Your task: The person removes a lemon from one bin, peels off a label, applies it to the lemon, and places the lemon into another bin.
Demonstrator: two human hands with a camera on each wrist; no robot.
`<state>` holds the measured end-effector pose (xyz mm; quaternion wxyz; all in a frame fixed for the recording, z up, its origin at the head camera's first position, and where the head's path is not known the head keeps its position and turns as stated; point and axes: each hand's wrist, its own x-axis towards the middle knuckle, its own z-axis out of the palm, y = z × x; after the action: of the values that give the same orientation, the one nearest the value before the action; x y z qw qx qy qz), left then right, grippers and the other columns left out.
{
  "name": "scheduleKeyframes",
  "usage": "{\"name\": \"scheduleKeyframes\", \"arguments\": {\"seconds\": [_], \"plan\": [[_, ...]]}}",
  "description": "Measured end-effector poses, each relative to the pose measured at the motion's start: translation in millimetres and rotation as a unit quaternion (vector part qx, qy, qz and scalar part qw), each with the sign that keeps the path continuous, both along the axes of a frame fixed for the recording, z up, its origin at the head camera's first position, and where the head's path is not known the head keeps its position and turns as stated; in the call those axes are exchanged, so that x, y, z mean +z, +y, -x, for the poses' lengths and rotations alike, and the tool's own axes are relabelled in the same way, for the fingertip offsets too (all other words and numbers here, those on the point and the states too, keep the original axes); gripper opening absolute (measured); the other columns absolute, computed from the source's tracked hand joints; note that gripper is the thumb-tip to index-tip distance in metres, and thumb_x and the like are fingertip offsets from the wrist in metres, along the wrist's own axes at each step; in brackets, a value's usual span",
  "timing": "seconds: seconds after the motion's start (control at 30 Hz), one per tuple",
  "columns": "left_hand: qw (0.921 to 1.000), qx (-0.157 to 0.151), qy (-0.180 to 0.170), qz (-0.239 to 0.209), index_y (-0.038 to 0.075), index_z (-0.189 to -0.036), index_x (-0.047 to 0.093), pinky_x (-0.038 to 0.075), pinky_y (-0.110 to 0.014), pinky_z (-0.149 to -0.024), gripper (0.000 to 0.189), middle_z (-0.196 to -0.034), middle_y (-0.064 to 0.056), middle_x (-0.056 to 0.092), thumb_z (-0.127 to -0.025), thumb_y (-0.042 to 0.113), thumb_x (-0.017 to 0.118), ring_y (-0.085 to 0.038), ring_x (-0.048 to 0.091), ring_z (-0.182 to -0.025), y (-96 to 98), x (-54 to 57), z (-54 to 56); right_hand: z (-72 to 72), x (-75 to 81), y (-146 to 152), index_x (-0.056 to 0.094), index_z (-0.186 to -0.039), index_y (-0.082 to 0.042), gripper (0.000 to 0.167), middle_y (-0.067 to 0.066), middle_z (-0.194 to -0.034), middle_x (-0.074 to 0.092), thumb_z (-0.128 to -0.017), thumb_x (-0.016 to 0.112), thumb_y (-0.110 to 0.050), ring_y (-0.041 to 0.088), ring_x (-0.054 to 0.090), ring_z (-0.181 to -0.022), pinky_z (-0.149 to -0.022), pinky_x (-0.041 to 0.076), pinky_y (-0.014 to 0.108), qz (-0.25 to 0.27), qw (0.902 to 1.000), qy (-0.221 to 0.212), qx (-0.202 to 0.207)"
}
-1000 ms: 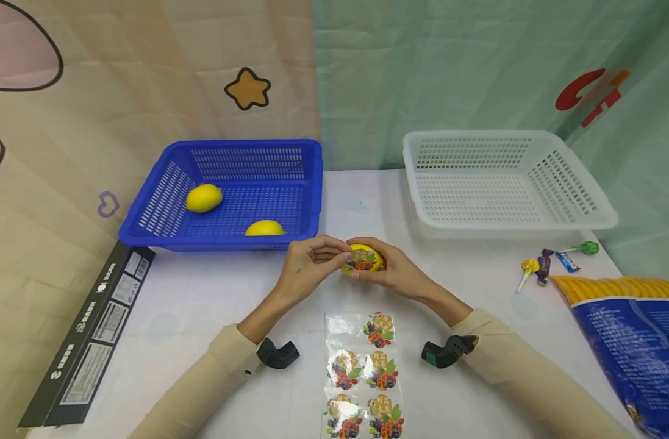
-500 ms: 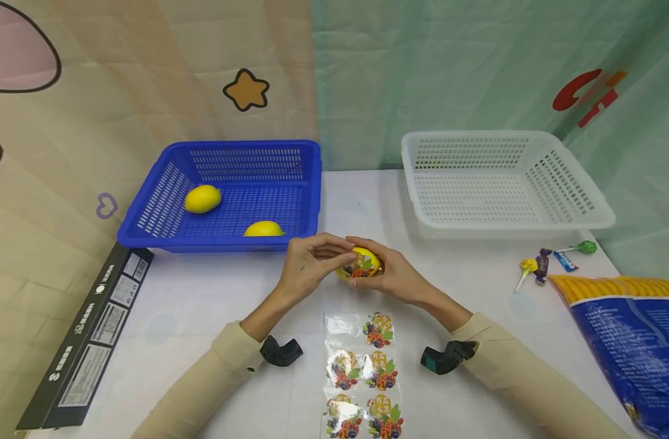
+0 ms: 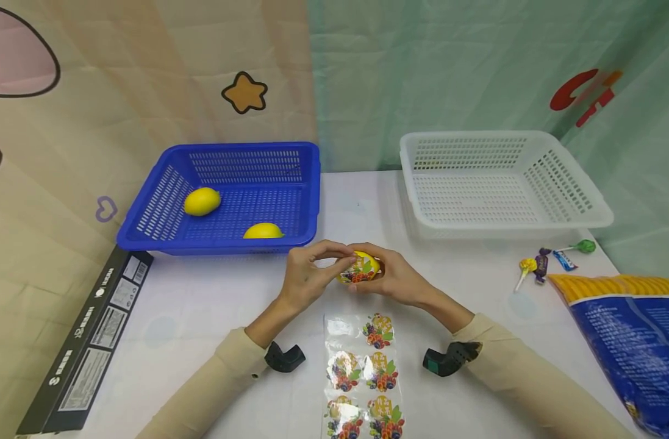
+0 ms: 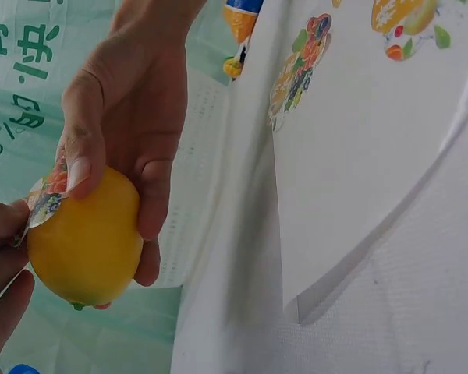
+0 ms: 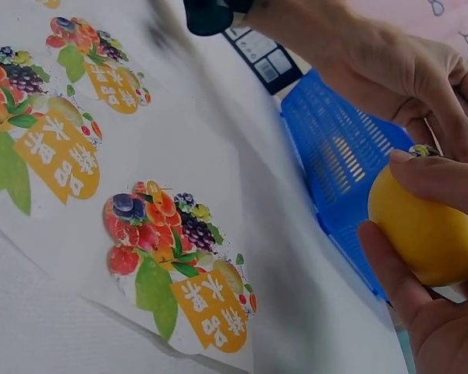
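Observation:
A yellow lemon [image 4: 90, 241] sits in my right hand [image 3: 402, 277], gripped between thumb and fingers above the table. On its side facing me is a fruit-print sticker [image 3: 358, 270]. The right thumb presses one edge of this sticker against the peel, as the left wrist view shows. My left hand [image 3: 311, 277] pinches the opposite edge, which stands slightly off the lemon. Below the hands lies a sheet of fruit stickers [image 3: 342, 332], with a bare spot at its upper left. Two more lemons, one at the left [image 3: 202, 201] and one by the front wall [image 3: 263, 231], lie in the blue basket [image 3: 219, 245].
At the back right stands a white basket [image 3: 510, 225]. Several wrapped sweets, among them a yellow lollipop [image 3: 527, 266], lie in front of it. A blue and yellow bag [image 3: 625, 329] occupies the right edge. Along the left edge lies a long black box [image 3: 87, 341].
Both hands have come slightly lower and nearer with the lemon. The left fingers keep their pinch on the sticker's edge throughout. The sticker sheet and baskets stay in place.

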<state>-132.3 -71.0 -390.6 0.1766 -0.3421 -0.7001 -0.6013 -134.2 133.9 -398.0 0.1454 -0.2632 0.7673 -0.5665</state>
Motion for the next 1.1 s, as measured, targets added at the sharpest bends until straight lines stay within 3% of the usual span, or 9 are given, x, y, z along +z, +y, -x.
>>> {"name": "scheduleKeyframes", "arguments": {"seconds": [0.23,0.43,0.6,0.73,0.83,1.1], "plan": [[0.9990,-0.006,0.042,-0.011,-0.004,-0.090,0.073,0.060,-0.032,-0.076,0.017,-0.085,-0.014,0.074,-0.076,-0.013,0.077,-0.027,0.072,-0.081,2.6,-4.6,1.9,-0.7,-0.1,0,0.055,-0.138,-0.020,0.063,-0.001,-0.124,0.063,-0.082,0.081,-0.010,0.019,0.061,-0.102,-0.085,0.055,0.031,0.003,0.9998,0.017,-0.007],[0.9998,0.011,0.010,-0.011,-0.002,-0.092,0.072,0.060,-0.032,-0.077,0.016,-0.087,-0.012,0.074,-0.078,-0.008,0.078,-0.023,0.073,-0.082,4.2,-4.2,0.3,-0.4,-0.2,0,0.055,-0.138,-0.020,0.064,-0.003,-0.128,0.062,-0.081,0.082,-0.014,0.016,0.060,-0.109,-0.092,0.053,0.035,0.003,0.9998,0.014,-0.013],[0.9999,0.011,-0.008,0.004,-0.004,-0.098,0.072,0.059,-0.032,-0.080,0.020,-0.099,-0.015,0.074,-0.079,-0.006,0.077,-0.027,0.072,-0.092,3.0,-2.1,1.1,-0.1,0.3,0,0.053,-0.141,-0.019,0.066,-0.001,-0.129,0.061,-0.081,0.083,-0.017,0.019,0.062,-0.102,-0.087,0.055,0.033,0.001,0.9999,-0.002,-0.016],[0.9974,0.015,0.043,0.056,-0.003,-0.094,0.074,0.057,-0.030,-0.086,0.015,-0.103,-0.016,0.073,-0.079,-0.004,0.078,-0.028,0.070,-0.100,1.3,0.9,4.1,0.1,-0.5,1,0.052,-0.141,-0.020,0.067,-0.002,-0.129,0.061,-0.081,0.082,-0.019,0.019,0.061,-0.100,-0.085,0.055,0.031,-0.005,0.9998,-0.009,-0.018],[0.9902,0.014,0.084,0.110,-0.002,-0.094,0.075,0.055,-0.027,-0.090,0.013,-0.101,-0.014,0.074,-0.081,-0.003,0.077,-0.027,0.070,-0.100,-0.5,4.4,5.6,0.7,0.0,2,0.054,-0.139,-0.019,0.065,-0.002,-0.128,0.061,-0.081,0.083,-0.019,0.020,0.061,-0.100,-0.085,0.054,0.032,-0.001,0.9998,-0.010,-0.016],[0.9690,-0.017,0.111,0.220,-0.002,-0.111,0.073,0.051,-0.025,-0.096,0.025,-0.111,-0.013,0.071,-0.087,0.003,0.073,-0.026,0.067,-0.109,-5.5,12.7,3.6,2.5,1.5,7,0.054,-0.140,-0.014,0.066,0.000,-0.129,0.061,-0.081,0.083,-0.018,0.020,0.062,-0.106,-0.091,0.054,0.032,0.010,0.9998,-0.014,-0.009]]}}
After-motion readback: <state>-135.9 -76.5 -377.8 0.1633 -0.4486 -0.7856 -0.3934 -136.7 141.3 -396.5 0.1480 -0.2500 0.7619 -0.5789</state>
